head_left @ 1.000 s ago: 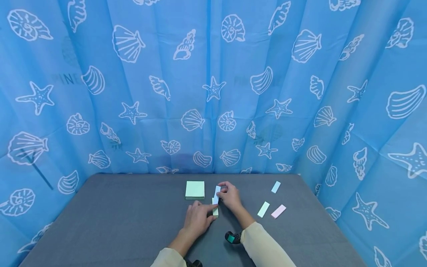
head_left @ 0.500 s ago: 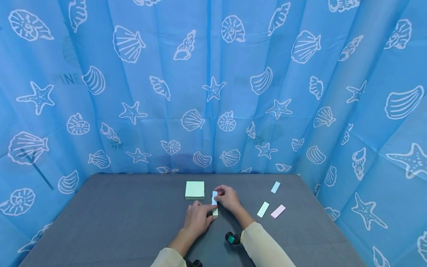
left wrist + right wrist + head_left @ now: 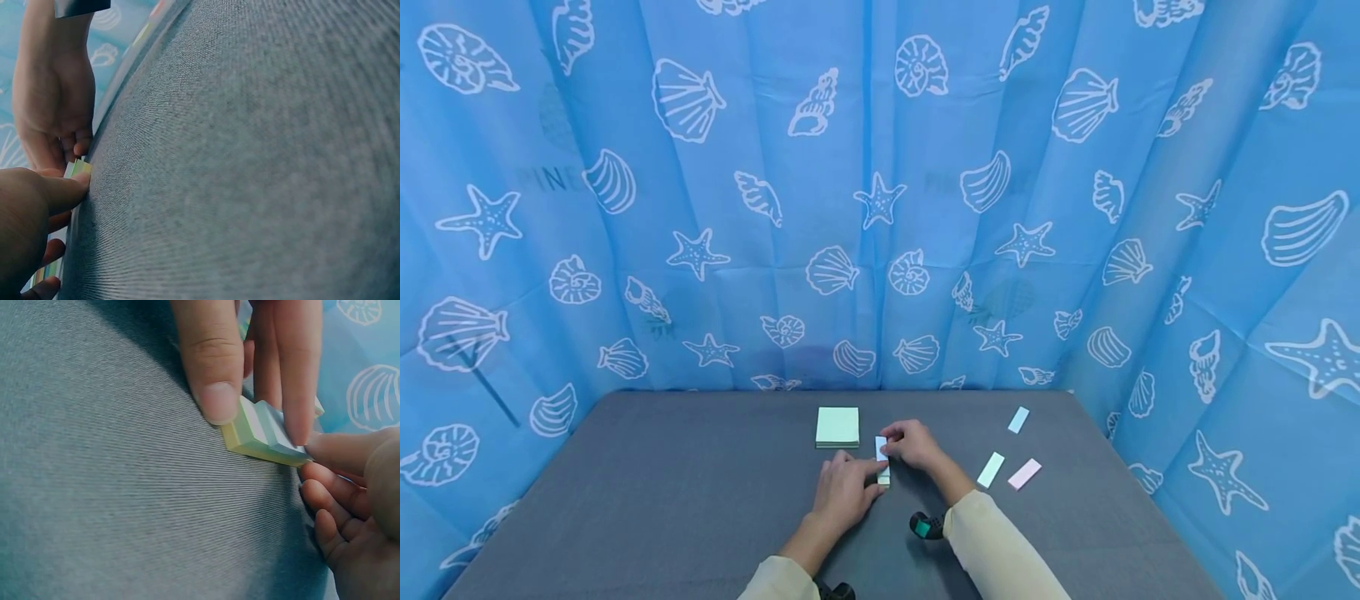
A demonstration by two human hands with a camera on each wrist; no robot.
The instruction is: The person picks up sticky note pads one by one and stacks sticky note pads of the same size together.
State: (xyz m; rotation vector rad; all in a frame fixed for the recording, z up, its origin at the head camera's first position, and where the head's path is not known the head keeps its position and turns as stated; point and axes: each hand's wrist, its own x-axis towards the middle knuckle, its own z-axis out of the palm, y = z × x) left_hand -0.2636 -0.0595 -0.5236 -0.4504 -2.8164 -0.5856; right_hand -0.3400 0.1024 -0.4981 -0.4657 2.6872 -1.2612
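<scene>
Pad [image 3: 883, 462], a narrow stack of sticky strips, lies on the grey table [image 3: 662, 500] in the head view, just right of a square green block [image 3: 838, 427]. The left hand [image 3: 844, 492] presses the pad's near end with curled fingers; the right hand [image 3: 912, 443] pinches its far end. Three loose strips lie well to the right: a blue one [image 3: 1018, 419], a green one [image 3: 991, 470] and a pink one [image 3: 1025, 473]. A shell-print curtain [image 3: 880, 192] hangs behind.

Left wrist view: the left hand's [image 3: 28, 231] thumb touches the pad's [image 3: 78, 167] edge, while the right hand [image 3: 53, 94] reaches down onto it from above.

Right wrist view: the right hand's [image 3: 250, 356] thumb and fingers pinch the pad [image 3: 259, 432], its striped layers showing; the left hand's [image 3: 356, 506] fingertips touch its other end.
</scene>
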